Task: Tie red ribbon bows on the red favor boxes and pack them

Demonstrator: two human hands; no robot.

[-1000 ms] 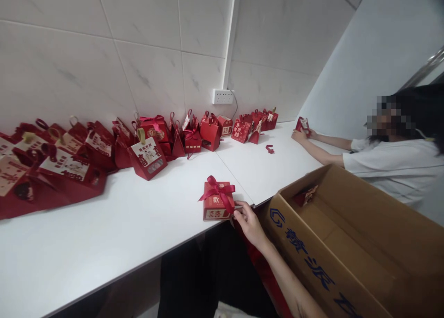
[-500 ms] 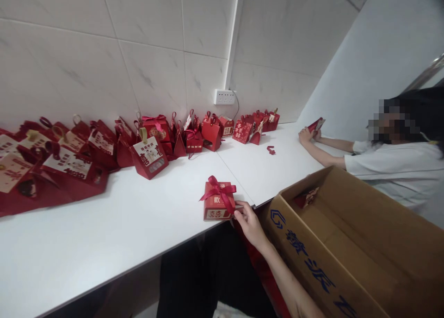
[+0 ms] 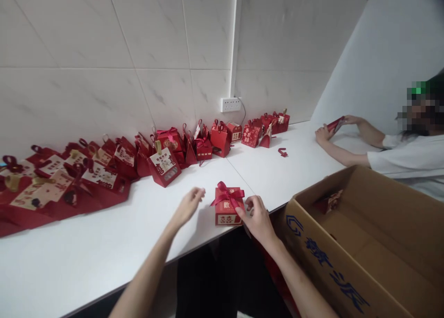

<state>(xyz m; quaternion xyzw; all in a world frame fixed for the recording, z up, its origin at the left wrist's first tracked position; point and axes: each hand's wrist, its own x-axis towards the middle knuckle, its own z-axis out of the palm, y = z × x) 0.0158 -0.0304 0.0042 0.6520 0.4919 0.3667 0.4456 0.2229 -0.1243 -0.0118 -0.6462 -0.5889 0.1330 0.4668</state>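
Note:
A small red gift box with a dark red ribbon bow on top sits upright at the white table's front edge. My right hand is at its right side, fingers curved and apart, the thumb tip by the box's edge; whether it touches is hard to tell. To the box's left, my left hand hovers over the table with fingers loosely extended, holding nothing. Farther left stands a red slanted box with a white printed label and a gold loop.
Many red gift boxes line the wall side of the table. A small red ribbon piece lies at right. An open cardboard carton stands beside me, a red item inside. A co-worker's hands hold a red piece.
My left hand has come into view and moved up to the left of the bow-topped box. My right hand has lifted slightly, its fingers more curved. The view has shifted; the co-worker's hands are farther apart.

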